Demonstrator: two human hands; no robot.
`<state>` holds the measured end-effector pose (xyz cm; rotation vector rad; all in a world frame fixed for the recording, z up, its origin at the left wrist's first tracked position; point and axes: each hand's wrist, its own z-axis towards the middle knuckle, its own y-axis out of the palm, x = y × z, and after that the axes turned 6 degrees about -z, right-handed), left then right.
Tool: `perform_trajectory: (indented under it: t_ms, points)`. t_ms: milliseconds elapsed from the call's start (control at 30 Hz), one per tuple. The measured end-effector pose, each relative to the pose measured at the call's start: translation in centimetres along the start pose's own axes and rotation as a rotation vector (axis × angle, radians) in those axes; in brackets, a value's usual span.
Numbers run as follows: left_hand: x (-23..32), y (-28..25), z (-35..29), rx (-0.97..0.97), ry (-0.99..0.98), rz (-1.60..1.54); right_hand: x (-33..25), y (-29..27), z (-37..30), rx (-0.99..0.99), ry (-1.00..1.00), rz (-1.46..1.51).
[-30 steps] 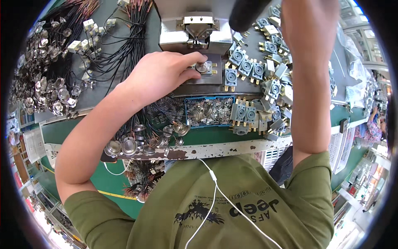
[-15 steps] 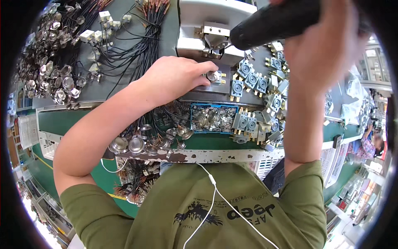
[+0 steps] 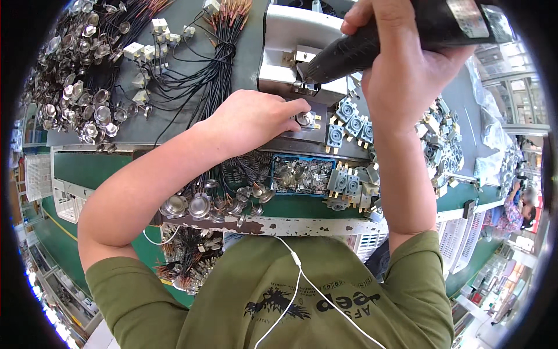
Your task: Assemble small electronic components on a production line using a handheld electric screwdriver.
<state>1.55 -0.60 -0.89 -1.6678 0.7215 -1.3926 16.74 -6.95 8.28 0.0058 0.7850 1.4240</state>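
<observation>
With thumb and forefinger, my left hand grips a small grey connector block with brass tabs and a round metal cap. The piece rests on a flat dark metal plate. My right hand is wrapped round a black power screwdriver, tilted with its nose low and to the left. That nose meets the small metal outlet at the front of a white-and-silver box, which looks like a screw feeder. The screwdriver's tip is hard to make out there.
Grey connector blocks lie in heaps right of the plate. A blue tray holds small metal parts. Bundled black wires and many round metal caps cover the left. A painted bench rail runs before me. Another person is far right.
My right hand has brought the screwdriver left and down, its nose now at the feeder's outlet. The left hand keeps its grip on the connector block. The whole view has shifted slightly.
</observation>
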Motion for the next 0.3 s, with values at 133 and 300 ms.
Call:
perform_trajectory:
  t_ms: [133, 300]
  points:
    - [0.1, -0.1, 0.0, 0.003, 0.014, -0.014, -0.8, 1.0, 0.1, 0.043, 0.152, -0.598]
    - [-0.1, 0.0, -0.2, 0.039, 0.041, 0.002, 1.1, 0.5, 1.7, -0.192, 0.221, -0.349]
